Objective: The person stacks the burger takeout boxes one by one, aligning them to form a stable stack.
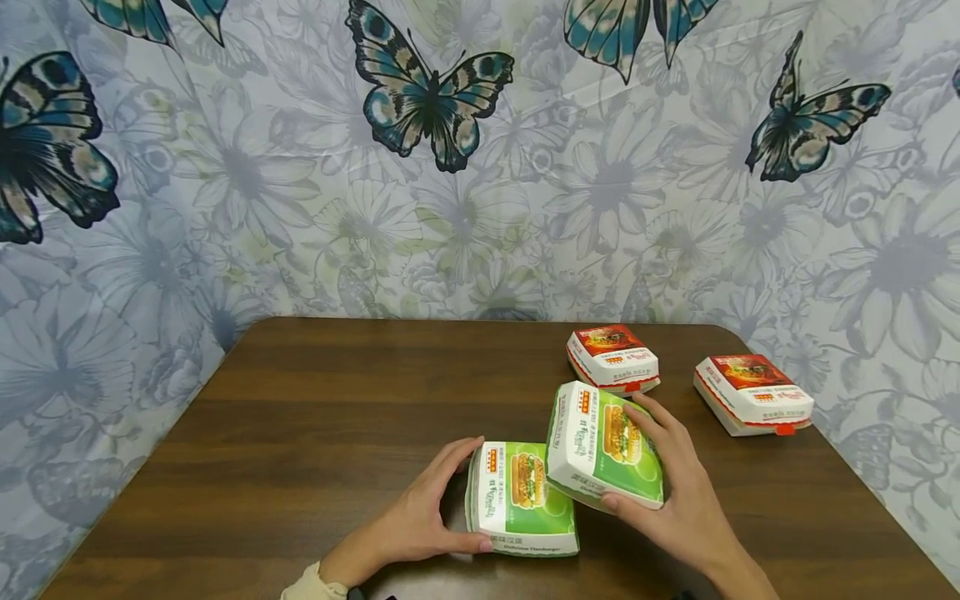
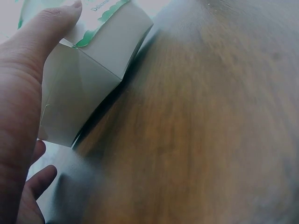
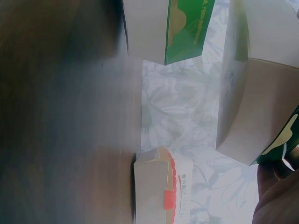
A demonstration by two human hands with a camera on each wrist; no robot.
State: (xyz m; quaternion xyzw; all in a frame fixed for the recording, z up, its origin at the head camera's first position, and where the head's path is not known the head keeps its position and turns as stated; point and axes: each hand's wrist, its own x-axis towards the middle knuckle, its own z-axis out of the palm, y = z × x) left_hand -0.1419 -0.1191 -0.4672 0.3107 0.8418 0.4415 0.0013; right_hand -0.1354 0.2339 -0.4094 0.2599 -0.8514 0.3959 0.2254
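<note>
Two green and white burger boxes are near the table's front. My left hand point(image 1: 416, 517) grips the left green box point(image 1: 536, 533) by its left side, thumb at the front corner; in the left wrist view the thumb of that hand point(image 2: 28, 70) lies on top of the white-sided box point(image 2: 74, 88). My right hand point(image 1: 686, 500) holds the other green box point(image 1: 600, 442) by its right side, tilted and raised beside the first one. The right wrist view shows this held box point(image 3: 261, 107) off the table, with part of the hand point(image 3: 280, 196) at its edge.
A red and white box point(image 1: 615, 358) stands just behind the raised green box. Another red and white box point(image 1: 753, 396) sits near the right edge of the brown table point(image 1: 337, 400). Behind hangs a butterfly-patterned cloth point(image 1: 450, 233).
</note>
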